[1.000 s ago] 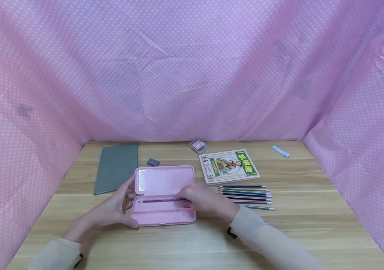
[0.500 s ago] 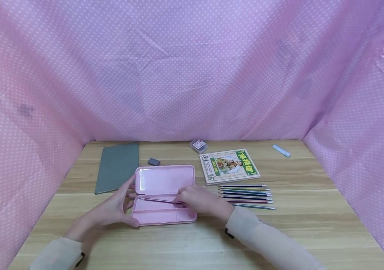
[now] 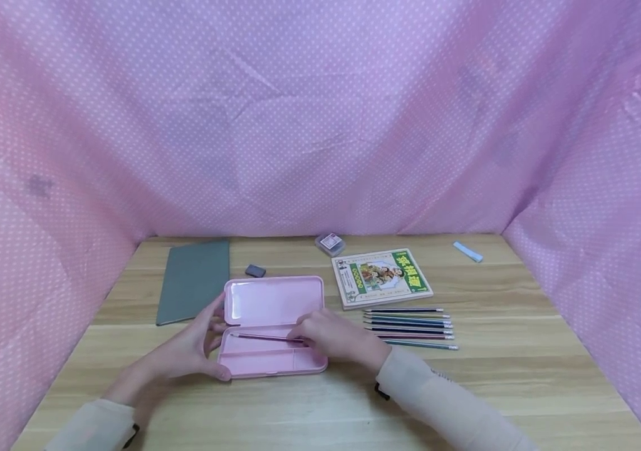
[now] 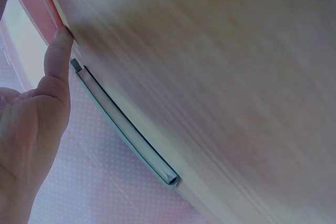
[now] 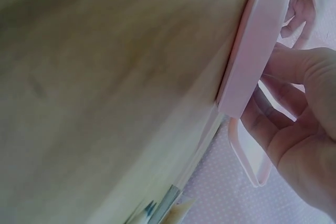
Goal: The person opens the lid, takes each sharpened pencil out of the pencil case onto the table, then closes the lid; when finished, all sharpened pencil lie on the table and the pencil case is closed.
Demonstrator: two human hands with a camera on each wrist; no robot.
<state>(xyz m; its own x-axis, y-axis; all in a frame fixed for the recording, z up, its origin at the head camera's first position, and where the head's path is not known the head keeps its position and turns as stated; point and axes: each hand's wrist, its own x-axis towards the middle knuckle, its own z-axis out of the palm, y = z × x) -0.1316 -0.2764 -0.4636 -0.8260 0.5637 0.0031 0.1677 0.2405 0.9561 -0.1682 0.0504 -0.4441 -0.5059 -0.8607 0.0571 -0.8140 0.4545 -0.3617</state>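
An open pink pencil case [image 3: 258,362] lies on the table, its lid [image 3: 275,300] tipped back. My left hand [image 3: 185,347] holds the case's left end, thumb at the front corner and fingers by the hinge side. In the left wrist view, one digit of the left hand [image 4: 47,93] touches the case's edge. My right hand [image 3: 328,335] pinches a dark red pencil [image 3: 264,337] inside the long rear compartment. The pencil's tip points left and its other end is hidden by the fingers. From the right wrist, the right hand [image 5: 304,114] reaches over the case wall [image 5: 255,51].
Several pencils [image 3: 410,329] lie in a row right of the case, below an illustrated book [image 3: 382,279]. A grey-green notebook [image 3: 195,282] lies at left. Behind the case are a dark eraser [image 3: 255,270] and a small clear box [image 3: 329,244]. A pale blue strip [image 3: 468,252] sits back right.
My right hand has shifted slightly left within the case, and the pencil's right end has come a little toward the front. The left hand keeps its place on the case.
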